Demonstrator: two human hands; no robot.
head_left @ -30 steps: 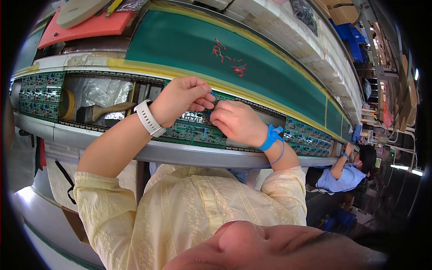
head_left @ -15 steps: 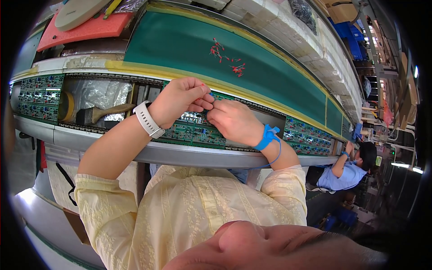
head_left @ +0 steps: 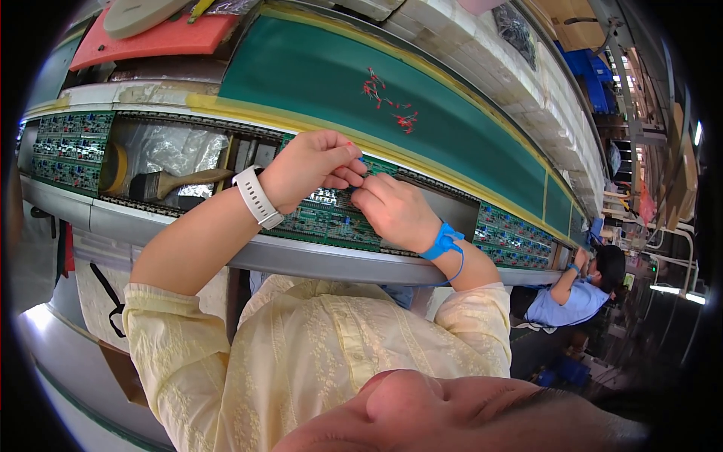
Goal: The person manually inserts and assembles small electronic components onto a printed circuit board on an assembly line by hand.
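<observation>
Thumb and forefinger of my left hand (head_left: 310, 172) are pinched, with a tiny red tip between them that looks like one of the red LEDs. My right hand (head_left: 395, 212) meets it over a green circuit board (head_left: 331, 220); its fingers are closed at the tips, and what they hold, if anything, is hidden. The board is packed with small parts and sits in a rail beneath both hands. Beyond it, loose red LEDs (head_left: 407, 120) with thin wire legs lie scattered on a green mat (head_left: 301, 71).
More filled boards stand in the rail at left (head_left: 71, 147) and right (head_left: 512, 237). Between the boards lie a brush (head_left: 169, 182), a yellow tape roll (head_left: 114, 169) and clear plastic. Pink foam (head_left: 154, 38) is at far left. A co-worker (head_left: 568, 294) sits at right. A blue cord runs from my right wristband (head_left: 443, 241).
The whole view has shifted slightly, so the bench appears a little further right. My hands stay together over the same board, with only small finger movement.
</observation>
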